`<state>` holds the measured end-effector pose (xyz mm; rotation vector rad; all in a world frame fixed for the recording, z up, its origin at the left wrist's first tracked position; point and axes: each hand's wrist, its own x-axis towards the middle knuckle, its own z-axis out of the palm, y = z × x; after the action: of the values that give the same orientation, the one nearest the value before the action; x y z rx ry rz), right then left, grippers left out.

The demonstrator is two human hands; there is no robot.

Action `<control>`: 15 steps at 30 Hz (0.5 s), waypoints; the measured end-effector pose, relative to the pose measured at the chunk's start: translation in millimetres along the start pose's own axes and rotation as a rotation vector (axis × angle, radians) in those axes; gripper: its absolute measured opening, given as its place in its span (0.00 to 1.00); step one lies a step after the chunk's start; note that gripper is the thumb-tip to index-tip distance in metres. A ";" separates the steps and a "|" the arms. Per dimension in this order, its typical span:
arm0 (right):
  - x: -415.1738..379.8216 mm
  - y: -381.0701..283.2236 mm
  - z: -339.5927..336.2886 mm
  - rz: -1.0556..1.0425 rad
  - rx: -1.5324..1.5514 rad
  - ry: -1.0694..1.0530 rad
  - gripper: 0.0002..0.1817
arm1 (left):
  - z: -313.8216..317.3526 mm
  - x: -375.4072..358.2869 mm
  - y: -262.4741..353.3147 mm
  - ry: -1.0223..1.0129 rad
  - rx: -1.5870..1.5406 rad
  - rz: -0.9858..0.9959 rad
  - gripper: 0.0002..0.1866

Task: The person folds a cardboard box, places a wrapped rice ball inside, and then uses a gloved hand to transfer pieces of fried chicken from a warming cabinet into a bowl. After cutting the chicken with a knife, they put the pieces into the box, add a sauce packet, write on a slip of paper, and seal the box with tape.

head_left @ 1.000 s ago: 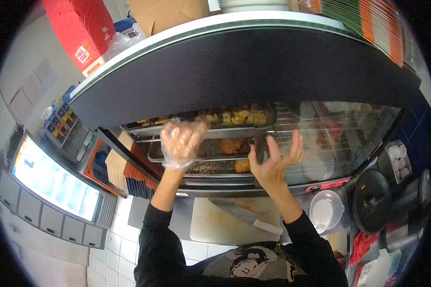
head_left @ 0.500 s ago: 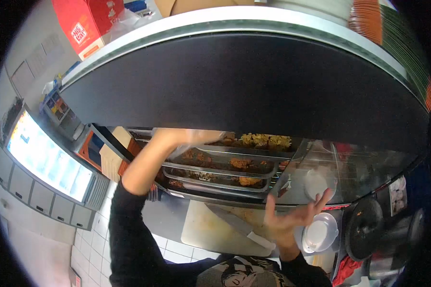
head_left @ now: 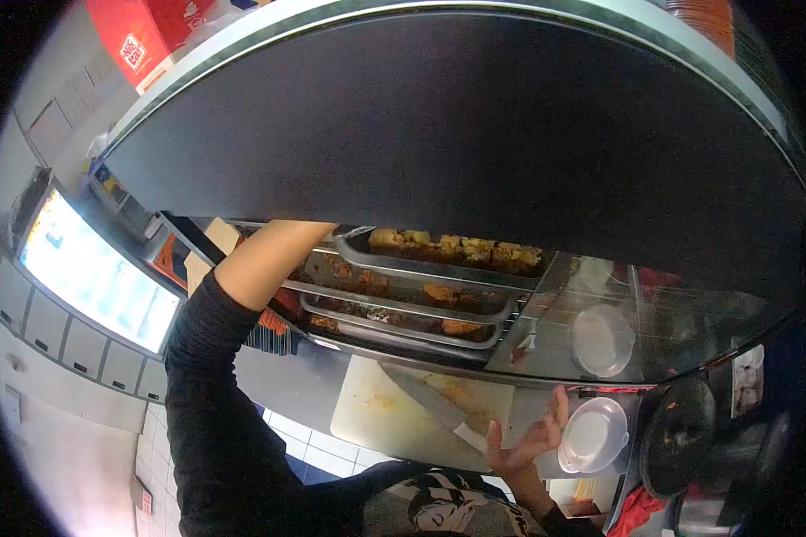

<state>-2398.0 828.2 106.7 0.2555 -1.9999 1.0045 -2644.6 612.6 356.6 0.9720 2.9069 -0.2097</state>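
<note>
My left forearm (head_left: 273, 255) reaches into a food display case, and its hand is hidden behind the dark panel (head_left: 439, 125). Closest to that wrist is a metal tray (head_left: 439, 270) holding chunky yellow food (head_left: 466, 246). Two more metal trays with brownish-red food remains, a middle tray (head_left: 403, 301) and a near tray (head_left: 403, 331), lie on my side of it. My right hand (head_left: 530, 445) is open with fingers spread and holds nothing. It hovers by the right end of a stained cutting board (head_left: 367, 416), near the handle of a large knife (head_left: 421, 398).
Right of the board stands a white plastic bowl (head_left: 595, 436). A round dark pan (head_left: 681, 434) and a red cloth (head_left: 638, 512) are farther right. Glass (head_left: 672, 331) closes the case's right part. A lit fridge (head_left: 94, 268) stands at the left.
My left hand has gone deeper into the case, out of sight behind the panel. My right hand has come lower, toward my body. The view has shifted, showing more of the yellow food's tray.
</note>
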 end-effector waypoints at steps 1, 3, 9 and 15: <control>2.8 -0.2 -1.6 -0.001 0.009 0.014 0.40 | 0.6 -0.8 -0.3 0.005 -0.005 -0.002 0.17; 7.0 -2.6 -2.8 -0.001 0.030 0.047 0.40 | 0.5 -0.1 -1.0 -0.001 -0.009 -0.002 0.17; 2.8 -4.6 -11.1 0.026 0.023 0.022 0.41 | 0.9 -0.1 -5.2 0.012 -0.009 -0.002 0.17; 4.2 -8.3 -11.0 0.044 0.038 0.043 0.40 | 1.5 5.6 -4.8 0.034 -0.013 0.004 0.17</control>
<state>-2389.7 831.5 117.9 0.2093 -1.9571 1.0680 -2652.0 611.9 355.0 0.9894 2.9330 -0.1756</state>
